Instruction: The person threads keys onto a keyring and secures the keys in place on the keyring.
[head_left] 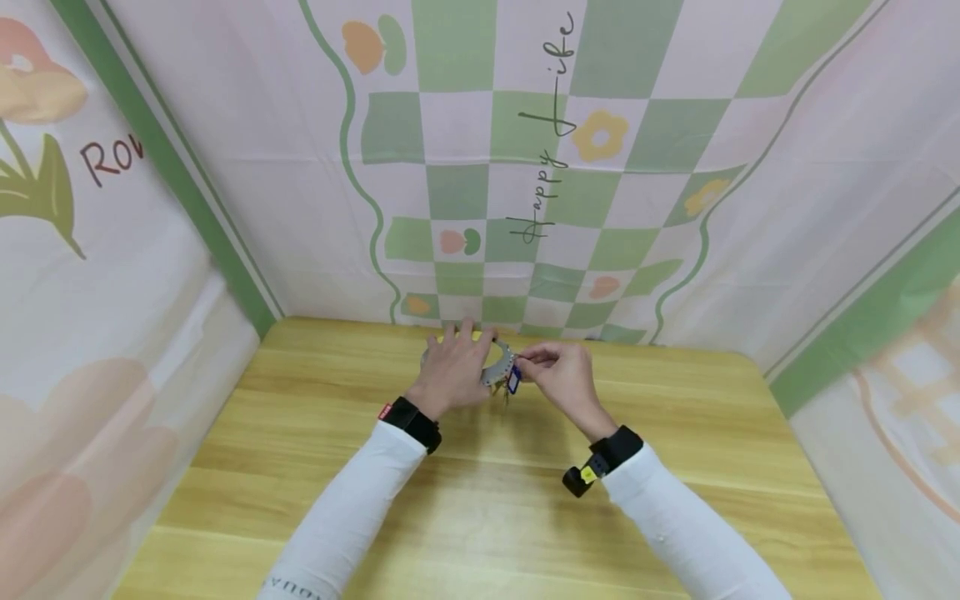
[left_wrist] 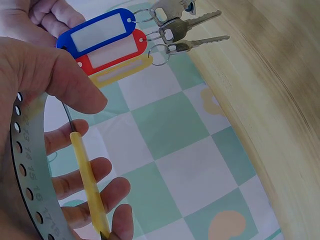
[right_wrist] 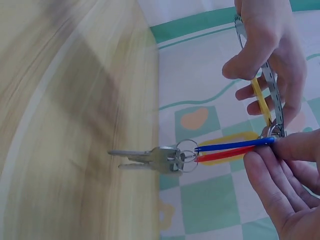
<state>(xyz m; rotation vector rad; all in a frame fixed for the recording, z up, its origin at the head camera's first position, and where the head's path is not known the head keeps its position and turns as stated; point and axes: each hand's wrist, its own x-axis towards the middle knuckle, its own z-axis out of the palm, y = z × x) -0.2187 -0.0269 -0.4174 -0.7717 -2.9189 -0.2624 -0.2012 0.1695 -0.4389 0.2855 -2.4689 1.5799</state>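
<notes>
My left hand [head_left: 453, 367] grips a grey ring-shaped key holder [head_left: 498, 371], its thumb on one side and its fingers behind. Numbered holes run along the grey plate [left_wrist: 30, 172], and a yellow sleeve [left_wrist: 89, 182] sits on its inner side. At the holder's right edge my right hand [head_left: 564, 382] pinches key tags by their ends. A blue tag [right_wrist: 225, 145] lies against a red tag [right_wrist: 225, 155], with a yellow tag [right_wrist: 235, 141] beside them. Metal keys [right_wrist: 162, 159] hang from the tags' split rings. Fingertips partly hide the joint between tags and holder.
Both hands work above the far part of a wooden table [head_left: 480, 517]. A checkered cloth wall [head_left: 525, 192] rises directly behind the table's back edge, and cloth walls stand at the left and right. A black device [head_left: 577, 481] hangs from the right wristband.
</notes>
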